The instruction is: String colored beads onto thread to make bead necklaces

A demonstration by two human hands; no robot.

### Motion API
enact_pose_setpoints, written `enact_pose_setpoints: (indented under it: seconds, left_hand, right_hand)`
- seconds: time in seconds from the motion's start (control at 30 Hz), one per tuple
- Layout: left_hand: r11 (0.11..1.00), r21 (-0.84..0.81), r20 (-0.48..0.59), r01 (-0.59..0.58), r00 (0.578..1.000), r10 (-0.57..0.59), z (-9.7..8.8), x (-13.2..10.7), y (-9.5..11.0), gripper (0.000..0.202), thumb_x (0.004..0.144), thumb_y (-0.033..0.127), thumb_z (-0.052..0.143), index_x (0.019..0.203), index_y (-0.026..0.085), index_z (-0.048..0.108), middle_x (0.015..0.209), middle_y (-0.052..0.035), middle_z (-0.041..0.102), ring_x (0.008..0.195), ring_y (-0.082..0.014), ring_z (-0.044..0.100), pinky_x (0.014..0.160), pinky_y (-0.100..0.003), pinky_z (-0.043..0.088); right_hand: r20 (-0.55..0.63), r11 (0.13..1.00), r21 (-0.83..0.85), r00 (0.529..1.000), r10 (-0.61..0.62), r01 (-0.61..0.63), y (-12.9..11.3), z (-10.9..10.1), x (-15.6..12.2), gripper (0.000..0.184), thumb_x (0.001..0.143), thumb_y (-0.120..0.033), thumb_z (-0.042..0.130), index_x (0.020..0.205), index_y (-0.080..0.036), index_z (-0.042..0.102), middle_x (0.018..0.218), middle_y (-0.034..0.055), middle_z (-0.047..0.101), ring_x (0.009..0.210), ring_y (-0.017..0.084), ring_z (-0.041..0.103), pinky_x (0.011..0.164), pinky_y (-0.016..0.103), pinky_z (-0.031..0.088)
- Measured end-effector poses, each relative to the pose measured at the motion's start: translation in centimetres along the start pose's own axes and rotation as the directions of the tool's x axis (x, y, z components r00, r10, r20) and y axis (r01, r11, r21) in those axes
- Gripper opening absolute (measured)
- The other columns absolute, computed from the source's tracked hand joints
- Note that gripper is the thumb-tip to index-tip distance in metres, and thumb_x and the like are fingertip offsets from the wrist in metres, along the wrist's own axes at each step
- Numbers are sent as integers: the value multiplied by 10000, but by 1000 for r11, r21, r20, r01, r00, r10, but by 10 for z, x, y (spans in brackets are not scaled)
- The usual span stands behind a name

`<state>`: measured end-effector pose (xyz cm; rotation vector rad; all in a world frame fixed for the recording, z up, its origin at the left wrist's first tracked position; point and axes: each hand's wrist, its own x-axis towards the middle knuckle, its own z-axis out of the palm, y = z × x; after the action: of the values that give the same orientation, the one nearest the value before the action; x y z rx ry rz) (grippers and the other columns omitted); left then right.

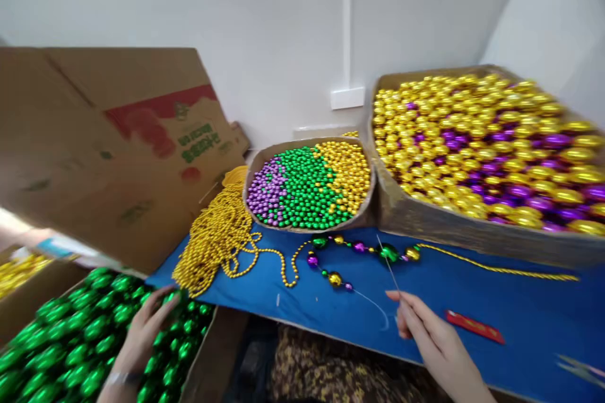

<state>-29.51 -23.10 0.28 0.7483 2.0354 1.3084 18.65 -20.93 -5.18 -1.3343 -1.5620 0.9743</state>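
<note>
Reaching into the box of shiny green beads (75,327), my left hand (149,324) has its fingers closed round a large green bead (180,303) at the box's far right part. My right hand (423,324) pinches a long thin needle (391,274), whose tip points up and away over the blue table. Beyond the needle lies a strand of green, gold and purple beads (334,279), curved on the tabletop. A pale thread (373,302) runs from the strand's near end toward my right hand.
A heap of gold bead chains (212,239) lies beside a tub of small purple, green and gold beads (302,186). A big box of gold and purple beads (472,220) stands right. A red packet (475,326) and pliers (581,368) lie on the blue table (534,308). A cardboard flap (132,138) rises left.
</note>
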Motion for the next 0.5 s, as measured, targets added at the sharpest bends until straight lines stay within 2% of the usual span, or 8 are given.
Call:
enact_pose_setpoints:
  seconds: [0.07, 0.1, 0.17, 0.23, 0.33, 0.4, 0.5]
  left_hand:
    - [935, -328, 87, -136, 981, 173, 18, -4, 22, 353, 681, 383, 708, 991, 253, 600, 884, 63, 678, 892, -224, 607, 702, -302, 505]
    - [874, -468, 177, -134, 954, 241, 35, -7, 33, 365, 717, 375, 679, 1042, 238, 581, 920, 28, 672, 857, -220, 623, 697, -317, 513]
    - [791, -612, 390, 10, 874, 290, 78, -17, 50, 376, 733, 330, 672, 1070, 214, 554, 1003, -41, 662, 828, -220, 645, 690, -334, 525]
    - [745, -635, 564, 204, 781, 267, 126, -31, 58, 340, 772, 333, 636, 1072, 207, 537, 1009, -72, 657, 817, -222, 658, 679, -333, 530]
    - [694, -591, 718, 411, 661, 220, 181, -53, 55, 329, 804, 333, 604, 1094, 203, 517, 989, -77, 657, 837, -235, 667, 681, -323, 529]
    - [674, -559, 765, 483, 613, 196, 202, -64, 50, 319, 808, 327, 603, 1089, 203, 515, 970, -68, 658, 859, -245, 667, 695, -318, 527]
    - [667, -537, 790, 515, 585, 185, 218, -73, 47, 288, 808, 314, 608, 1059, 206, 519, 964, -56, 656, 880, -257, 665, 697, -317, 523]
  right_hand:
    - [48, 994, -32, 993, -106, 108, 2, 12, -1, 307, 925, -374, 388, 1094, -211, 587, 659, -2, 620, 556, 120, 612, 534, 174, 502]
    - [62, 984, -55, 984, -167, 171, 3, 18, -2, 289, 920, -361, 410, 1094, -222, 594, 685, 2, 649, 559, 117, 629, 520, 156, 506]
    - [76, 947, -121, 954, -289, 297, 4, 27, -2, 260, 909, -331, 446, 1092, -239, 607, 798, 20, 706, 647, 128, 678, 553, 136, 527]
    - [83, 893, -189, 913, -400, 408, 1, 31, -3, 249, 907, -291, 456, 1098, -242, 608, 934, 30, 720, 791, 147, 697, 665, 147, 546]
    - [73, 824, -273, 865, -497, 497, -5, 31, -5, 253, 910, -241, 444, 1104, -228, 606, 1005, 29, 712, 873, 152, 688, 769, 175, 542]
    - [75, 805, -326, 863, -500, 495, -9, 28, -6, 263, 913, -227, 431, 1105, -219, 610, 991, 31, 716, 860, 150, 692, 739, 170, 552]
    - [90, 783, -390, 866, -492, 485, -11, 25, -7, 281, 918, -208, 404, 1105, -204, 615, 979, 38, 719, 853, 152, 693, 707, 175, 559]
